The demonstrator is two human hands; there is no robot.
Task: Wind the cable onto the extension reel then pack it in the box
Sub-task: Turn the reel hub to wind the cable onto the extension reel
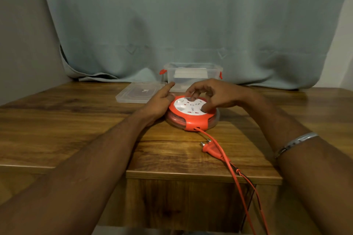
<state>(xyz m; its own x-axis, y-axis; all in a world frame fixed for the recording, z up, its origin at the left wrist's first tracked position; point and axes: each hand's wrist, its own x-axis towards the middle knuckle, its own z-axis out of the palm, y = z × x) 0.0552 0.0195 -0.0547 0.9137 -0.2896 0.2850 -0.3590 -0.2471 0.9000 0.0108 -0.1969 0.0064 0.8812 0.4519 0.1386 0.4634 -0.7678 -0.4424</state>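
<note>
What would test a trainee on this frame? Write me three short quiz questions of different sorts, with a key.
1. True or false: the lid is on the clear box.
2. Which lies nearest the table's front edge? A) the lid B) the plug C) the extension reel
3. Fill in: the orange cable hangs off the table's front ____.

Key:
1. False: the lid lies flat on the table, left of the box.
2. B
3. Edge. Meanwhile the left hand rests against the reel's side and the right hand has its fingers on the white top.
</note>
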